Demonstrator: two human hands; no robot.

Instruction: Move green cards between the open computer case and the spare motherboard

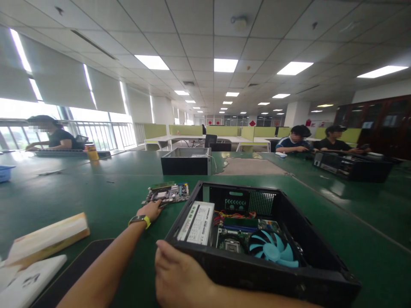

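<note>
Right hand (181, 276) clamps the open case (257, 263) at its near left corner. Left hand (150, 211) touches the circuit board (168, 194), left of the case; finger gap unclear. Handle edges only.

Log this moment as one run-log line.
left hand: at loose circuit board | right hand: at near-left corner of open black case | inside case: power supply, blue fan | beneath: green table

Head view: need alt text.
Right hand at the near left corner of an open black computer case with power supply and teal fan; left hand at a motherboard on a green table. People sit farther back.
</note>
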